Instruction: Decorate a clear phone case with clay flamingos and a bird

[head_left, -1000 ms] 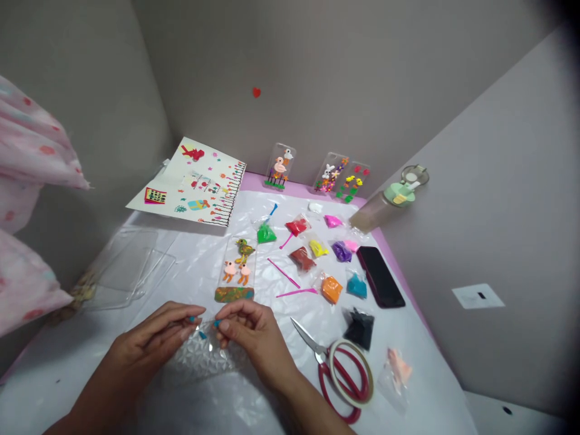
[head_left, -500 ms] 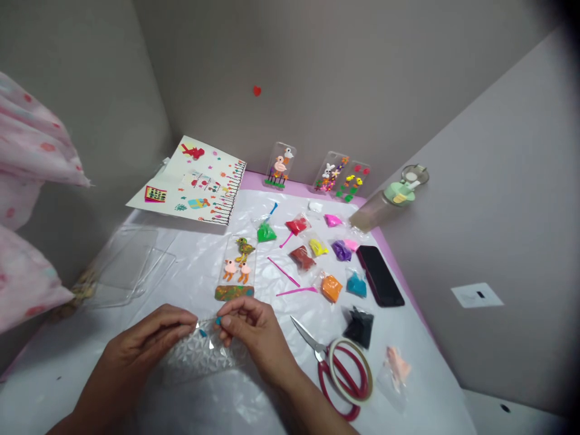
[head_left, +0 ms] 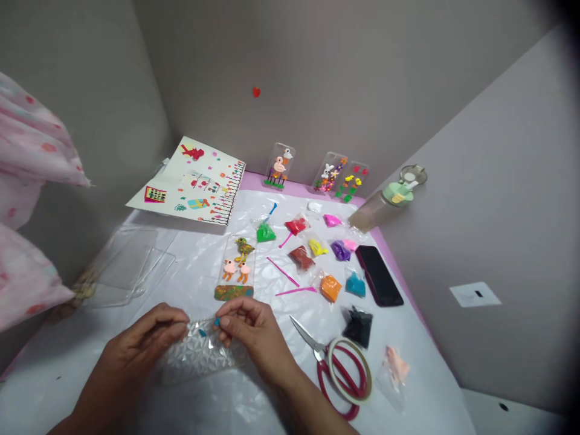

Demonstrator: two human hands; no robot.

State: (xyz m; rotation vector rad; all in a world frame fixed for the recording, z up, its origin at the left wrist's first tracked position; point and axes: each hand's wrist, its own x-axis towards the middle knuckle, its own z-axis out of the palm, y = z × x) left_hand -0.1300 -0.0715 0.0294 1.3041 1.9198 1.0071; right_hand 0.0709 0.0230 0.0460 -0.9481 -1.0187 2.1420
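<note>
the left hand (head_left: 142, 341) has drawn back a little to the left since a moment ago, and its fingers now curl over the upper left edge of a clear phone case (head_left: 203, 356) rather than reaching toward the right hand. the right hand (head_left: 254, 338) has hardly shifted, its thumb and forefinger pinched together on a tiny bit of blue clay (head_left: 216, 322) at the case's top edge. the two hands are apart, with a small gap between them. a second blue bit (head_left: 202, 332) sits on the case just left of the pinch.

the case has a faceted, see-through surface and lies at the near end of a crinkled white plastic sheet (head_left: 86, 356), between the hands. just ahead of it is a finished case (head_left: 235, 269) with a green bird, two peach chicks and a strip of marbled clay. to the right of the right hand are red-handled scissors (head_left: 338, 380) with a roll of tape (head_left: 348, 371) on them, and a bag of black clay (head_left: 357, 326). farther on are a bag of orange clay (head_left: 330, 288), two pink sticks (head_left: 285, 281) and a dark phone (head_left: 378, 275).
</note>
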